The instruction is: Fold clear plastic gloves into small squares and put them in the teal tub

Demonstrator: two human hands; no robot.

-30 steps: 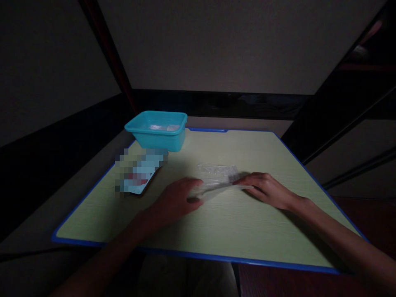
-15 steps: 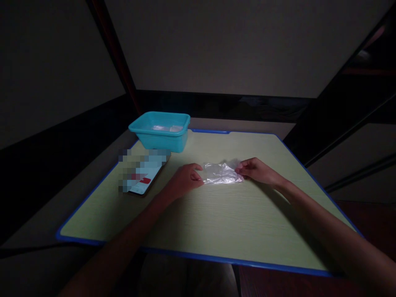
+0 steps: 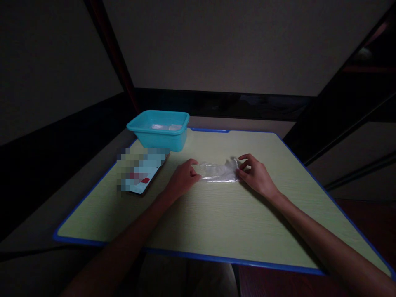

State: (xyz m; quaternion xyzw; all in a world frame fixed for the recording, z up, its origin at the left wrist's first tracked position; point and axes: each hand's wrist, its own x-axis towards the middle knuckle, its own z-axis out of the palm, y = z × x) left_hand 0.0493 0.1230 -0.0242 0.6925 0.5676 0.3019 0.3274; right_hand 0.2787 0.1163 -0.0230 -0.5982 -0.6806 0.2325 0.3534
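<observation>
A clear plastic bag [image 3: 216,171], thin and shiny, lies flattened on the table between my two hands. At its left end is my left hand [image 3: 183,177], thumb and forefinger apart with a gap between them, fingertips at or close to the film's edge. My right hand [image 3: 257,176] is at the opposite end, its fingers spread and the thumb by the bag's corner. The bag's right end is crumpled and sticks up a little near those fingers. Whether either hand presses on the film is hard to make out.
A turquoise plastic basin [image 3: 163,140] stands at the table's back left, with clear, shiny pieces inside. In front of it lies a phone-like slab [image 3: 148,167] with a bright, partly blurred face. The pale wood-grain table [image 3: 216,227] has a raised blue edge.
My right hand has let its pinch on the bag's right end loosen and its fingers have spread. The bag lies flatter. My left hand has shifted slightly left.
</observation>
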